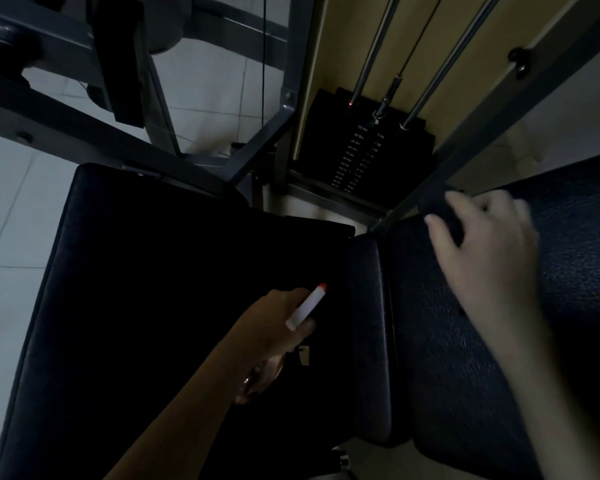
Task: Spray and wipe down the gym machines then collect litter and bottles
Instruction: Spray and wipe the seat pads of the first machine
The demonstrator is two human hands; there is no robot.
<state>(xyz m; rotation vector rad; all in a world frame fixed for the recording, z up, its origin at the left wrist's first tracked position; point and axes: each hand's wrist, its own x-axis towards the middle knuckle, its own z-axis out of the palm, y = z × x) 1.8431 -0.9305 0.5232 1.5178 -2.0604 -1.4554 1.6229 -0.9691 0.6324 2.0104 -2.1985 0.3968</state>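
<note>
Black padded upholstery on a gym machine: the seat pad (pixel 153 271) looks smooth with a dull sheen, while the back pad (pixel 568 258) shows a pebbled, leather-like grain. The frame (pixel 257 143) is grey painted metal, matt. The guide rods (pixel 374 53) are polished, shiny metal above a matt black weight stack (pixel 326 133). The spray bottle (pixel 307 308) has a white plastic nozzle, red-tipped, and a clear, glossy body. The cloth (pixel 442 216) is dark and matt. Pale floor tiles (pixel 14 220) carry a faint gloss.

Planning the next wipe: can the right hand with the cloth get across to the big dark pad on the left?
Probably yes. The right hand grips the cloth on the textured pad close by; only the left hand, holding the spray bottle, hangs over the big dark pad.
</note>
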